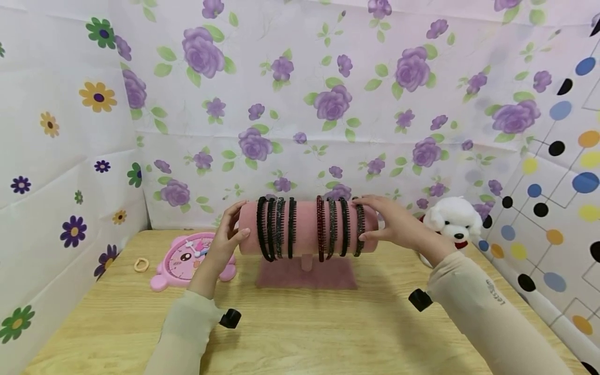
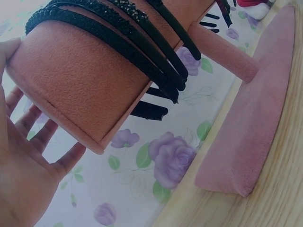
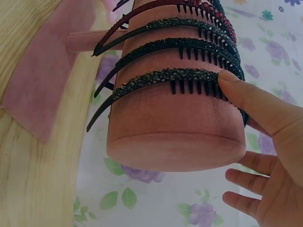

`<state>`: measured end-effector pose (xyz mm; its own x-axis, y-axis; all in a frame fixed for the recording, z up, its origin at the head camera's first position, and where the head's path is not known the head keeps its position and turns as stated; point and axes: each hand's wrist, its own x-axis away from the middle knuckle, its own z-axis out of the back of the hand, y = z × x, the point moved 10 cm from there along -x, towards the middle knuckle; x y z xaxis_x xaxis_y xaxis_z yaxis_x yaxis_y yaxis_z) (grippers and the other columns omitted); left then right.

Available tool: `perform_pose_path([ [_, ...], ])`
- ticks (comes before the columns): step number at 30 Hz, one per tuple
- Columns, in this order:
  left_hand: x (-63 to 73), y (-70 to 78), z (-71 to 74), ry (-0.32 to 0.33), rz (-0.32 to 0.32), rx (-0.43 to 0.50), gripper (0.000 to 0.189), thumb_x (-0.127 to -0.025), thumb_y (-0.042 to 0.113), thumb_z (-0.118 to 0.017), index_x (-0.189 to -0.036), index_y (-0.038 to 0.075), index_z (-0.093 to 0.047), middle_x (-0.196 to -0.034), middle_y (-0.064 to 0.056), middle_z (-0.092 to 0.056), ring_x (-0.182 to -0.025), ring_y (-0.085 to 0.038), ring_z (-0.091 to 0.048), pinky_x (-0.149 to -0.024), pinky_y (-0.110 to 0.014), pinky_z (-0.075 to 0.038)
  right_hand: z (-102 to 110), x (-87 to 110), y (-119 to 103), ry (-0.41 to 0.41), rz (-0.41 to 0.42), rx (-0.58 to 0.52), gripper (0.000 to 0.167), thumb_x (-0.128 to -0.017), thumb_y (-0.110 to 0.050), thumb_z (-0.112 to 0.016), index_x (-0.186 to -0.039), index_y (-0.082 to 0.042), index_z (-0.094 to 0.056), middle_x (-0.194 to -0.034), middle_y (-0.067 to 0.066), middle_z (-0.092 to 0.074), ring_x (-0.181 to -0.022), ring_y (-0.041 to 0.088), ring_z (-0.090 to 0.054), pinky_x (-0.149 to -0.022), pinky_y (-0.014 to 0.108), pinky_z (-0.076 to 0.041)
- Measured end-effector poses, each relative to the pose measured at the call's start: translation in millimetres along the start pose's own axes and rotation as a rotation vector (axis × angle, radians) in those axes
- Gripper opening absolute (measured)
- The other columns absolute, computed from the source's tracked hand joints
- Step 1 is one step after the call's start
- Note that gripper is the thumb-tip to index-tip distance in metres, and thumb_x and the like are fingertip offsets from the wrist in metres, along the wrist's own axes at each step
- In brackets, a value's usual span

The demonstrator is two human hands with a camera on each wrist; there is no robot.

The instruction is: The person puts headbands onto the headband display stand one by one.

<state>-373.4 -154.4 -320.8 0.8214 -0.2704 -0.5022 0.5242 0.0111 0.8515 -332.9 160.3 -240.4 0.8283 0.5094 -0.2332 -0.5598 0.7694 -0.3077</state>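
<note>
A pink velvet headband stand (image 1: 304,229) carries several beaded headbands round its padded roll. Dark headbands (image 1: 276,229) sit toward the left; a red headband (image 1: 321,229) leads the right group. My left hand (image 1: 228,237) holds the roll's left end, thumb in front and fingers behind; in the left wrist view those fingers (image 2: 42,127) spread beneath the end. At the other end my right hand (image 1: 386,224) pinches the outermost dark glittery headband (image 3: 165,75), thumb on its beads and the index finger partly hidden behind the roll. Its other fingers (image 3: 251,182) stay off the roll.
On the wooden table (image 1: 304,328), a pink bear-shaped clock (image 1: 180,263) lies left of the stand, with a small tan ring (image 1: 141,265) beside it. A white plush dog (image 1: 452,219) sits behind my right forearm. Flowered and dotted cloth walls surround the table.
</note>
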Motion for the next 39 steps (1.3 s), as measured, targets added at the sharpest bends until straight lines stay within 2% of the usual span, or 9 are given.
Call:
perform_pose_path([
  [4, 2.5, -0.1, 5.0, 0.005, 0.002, -0.015, 0.061, -0.096, 0.009, -0.047, -0.151, 0.023, -0.026, -0.156, -0.005, -0.028, -0.136, -0.005, -0.032, -0.102, -0.021, -0.034, -4, 2.0, 0, 0.006, -0.001, 0.017, 0.082, -0.078, -0.03, -0.079, -0.148, -0.017, -0.037, -0.154, 0.02, -0.031, -0.14, 0.045, -0.029, -0.106, 0.064, -0.03],
  [10, 3.7, 2.8, 10.0, -0.008, -0.005, -0.039, 0.06, -0.096, 0.01, -0.048, -0.151, 0.022, -0.025, -0.156, -0.006, -0.028, -0.137, -0.003, -0.031, -0.102, -0.022, -0.033, -6, 4.1, 1, 0.051, 0.005, 0.014, 0.087, -0.076, -0.028, -0.08, -0.15, -0.017, -0.034, -0.155, 0.018, -0.03, -0.139, 0.044, -0.03, -0.106, 0.064, -0.031],
  [14, 4.3, 3.3, 11.8, -0.029, 0.005, -0.055, 0.061, -0.097, 0.008, -0.047, -0.152, 0.021, -0.024, -0.157, -0.008, -0.026, -0.14, -0.013, -0.029, -0.102, -0.024, -0.035, -8, 6.8, 2, 0.079, 0.015, 0.027, 0.087, -0.078, -0.027, -0.079, -0.151, -0.018, -0.032, -0.159, 0.016, -0.021, -0.14, 0.045, -0.028, -0.103, 0.064, -0.034],
  [18, 4.2, 2.0, 13.1, -0.043, 0.031, -0.096, 0.062, -0.097, 0.009, -0.049, -0.152, 0.019, -0.022, -0.158, -0.009, -0.024, -0.144, -0.027, -0.026, -0.105, -0.039, -0.036, -10, 12.3, 4, 0.094, 0.016, 0.018, 0.09, -0.079, -0.027, -0.078, -0.153, -0.021, -0.027, -0.162, 0.012, -0.012, -0.142, 0.045, -0.024, -0.103, 0.064, -0.034],
  [22, 3.9, 1.4, 17.0, -0.035, 0.052, -0.168, 0.064, -0.096, 0.013, -0.053, -0.152, 0.02, -0.023, -0.158, -0.01, -0.025, -0.143, -0.034, -0.027, -0.105, -0.053, -0.034, -12, 18.3, 9, 0.108, 0.004, 0.016, 0.094, -0.079, -0.031, -0.078, -0.154, -0.021, -0.021, -0.163, 0.01, -0.01, -0.143, 0.045, -0.021, -0.105, 0.065, -0.031],
  [26, 6.7, 5.4, 20.5, -0.039, 0.054, -0.326, 0.071, -0.093, 0.021, -0.061, -0.153, 0.028, -0.022, -0.159, -0.009, -0.023, -0.142, -0.036, -0.028, -0.106, -0.058, -0.033, -16, 25.0, 22, 0.129, -0.02, 0.024, 0.095, -0.081, -0.038, -0.075, -0.155, -0.021, -0.018, -0.163, 0.011, -0.009, -0.143, 0.047, -0.02, -0.106, 0.067, -0.026],
  [29, 11.2, 9.8, 22.6, -0.048, 0.045, -0.518, 0.081, -0.089, 0.031, -0.067, -0.154, 0.031, -0.018, -0.161, -0.009, -0.017, -0.145, -0.038, -0.022, -0.108, -0.064, -0.027, -20, 30.2, 33, 0.157, -0.036, 0.033, 0.096, -0.081, -0.042, -0.074, -0.155, -0.021, -0.018, -0.163, 0.011, -0.01, -0.145, 0.045, -0.017, -0.106, 0.069, -0.023],
  [34, 19.7, 13.4, 20.4, -0.074, 0.028, -0.804, 0.093, -0.082, 0.039, -0.074, -0.155, 0.027, -0.018, -0.163, -0.01, -0.01, -0.145, -0.043, -0.017, -0.107, -0.067, -0.025, -29, 39.8, 50, 0.188, -0.058, 0.06, 0.096, -0.08, -0.043, -0.075, -0.155, -0.019, -0.02, -0.162, 0.011, -0.013, -0.148, 0.04, -0.01, -0.107, 0.069, -0.018],
  [39, 29.5, 10.6, 18.4, -0.078, 0.009, -1.037, 0.092, -0.077, 0.043, -0.077, -0.152, 0.02, -0.029, -0.161, -0.016, -0.013, -0.145, -0.042, -0.019, -0.109, -0.065, -0.023, -40, 48.1, 62, 0.21, -0.06, 0.108, 0.094, -0.08, -0.043, -0.074, -0.154, -0.017, -0.022, -0.161, 0.017, -0.016, -0.146, 0.044, -0.011, -0.105, 0.072, -0.018],
])
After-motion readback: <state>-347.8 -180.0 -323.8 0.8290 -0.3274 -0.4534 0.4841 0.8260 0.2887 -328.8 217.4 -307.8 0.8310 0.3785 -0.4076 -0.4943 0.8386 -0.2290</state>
